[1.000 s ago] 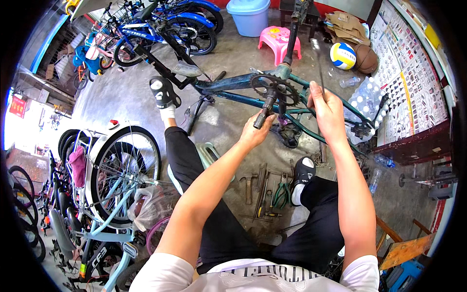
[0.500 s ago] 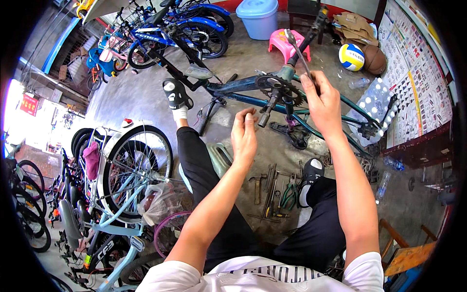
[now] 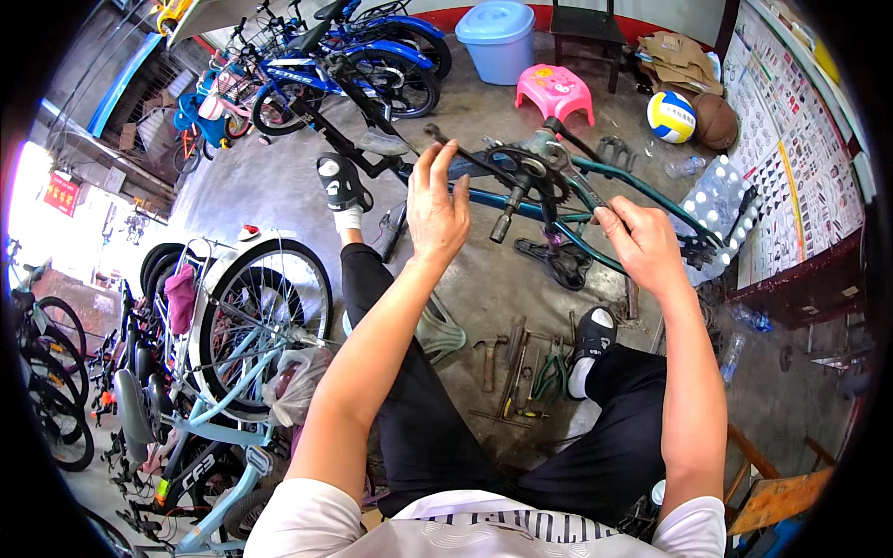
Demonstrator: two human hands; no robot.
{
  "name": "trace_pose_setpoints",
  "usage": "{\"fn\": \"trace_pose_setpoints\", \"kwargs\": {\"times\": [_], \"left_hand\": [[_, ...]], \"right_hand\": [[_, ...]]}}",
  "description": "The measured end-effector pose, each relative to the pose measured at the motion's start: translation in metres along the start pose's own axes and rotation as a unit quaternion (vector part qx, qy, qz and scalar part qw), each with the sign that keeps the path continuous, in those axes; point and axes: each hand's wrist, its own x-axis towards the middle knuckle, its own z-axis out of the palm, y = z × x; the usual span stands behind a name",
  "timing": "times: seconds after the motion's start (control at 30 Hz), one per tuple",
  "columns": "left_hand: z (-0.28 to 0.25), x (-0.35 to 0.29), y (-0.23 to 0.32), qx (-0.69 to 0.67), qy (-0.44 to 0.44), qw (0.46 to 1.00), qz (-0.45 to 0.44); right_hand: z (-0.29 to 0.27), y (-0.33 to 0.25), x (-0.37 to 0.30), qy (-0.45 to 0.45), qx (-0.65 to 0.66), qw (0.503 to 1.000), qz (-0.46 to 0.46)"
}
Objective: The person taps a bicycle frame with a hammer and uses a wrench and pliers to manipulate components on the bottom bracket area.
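Note:
A dark teal bicycle frame [image 3: 493,197] lies before me, with a black chainring [image 3: 560,189] and a socket-like metal tool [image 3: 502,223] projecting from its hub. My right hand [image 3: 642,244] is closed round the lower end of a silver wrench [image 3: 586,192], whose far end reaches beside the chainring. From the hub a dark bar [image 3: 479,160] points left and up. My left hand [image 3: 439,212] lies across the bar's outer part, fingers stretched and thumb apart; whether it touches the bar is hard to see.
On the floor between my feet lie a hammer [image 3: 489,363], pliers [image 3: 554,372] and other tools. A pale blue bicycle [image 3: 223,405] and more bikes crowd the left. Beyond the frame stand a pink stool [image 3: 556,91] and a blue bin [image 3: 496,46]; balls [image 3: 672,117] sit at right.
My right hand has lowered the wrench toward the chainring. My left hand has moved left and up. The dark bar that rose at upper right is gone from there; one now points left.

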Motion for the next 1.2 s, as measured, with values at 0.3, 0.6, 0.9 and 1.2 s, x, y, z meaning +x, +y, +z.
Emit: {"fn": "trace_pose_setpoints", "kwargs": {"times": [0.3, 0.6, 0.9, 1.2], "left_hand": [[-0.032, 0.022, 0.04, -0.017, -0.035, 0.998, 0.05], [-0.054, -0.028, 0.082, -0.504, -0.104, 0.82, -0.252], [-0.077, -0.067, 0.018, -0.419, -0.002, 0.784, -0.458], [-0.068, -0.047, -0.014, -0.035, -0.341, 0.915, -0.214]], "right_hand": [[0.031, -0.037, 0.019, 0.17, 0.173, 0.967, -0.078], [0.098, -0.086, 0.024, 0.088, 0.104, 0.971, -0.196], [0.065, -0.093, 0.074, 0.309, 0.082, 0.923, -0.212], [0.069, -0.059, 0.101, 0.169, 0.237, 0.945, -0.147]]}}
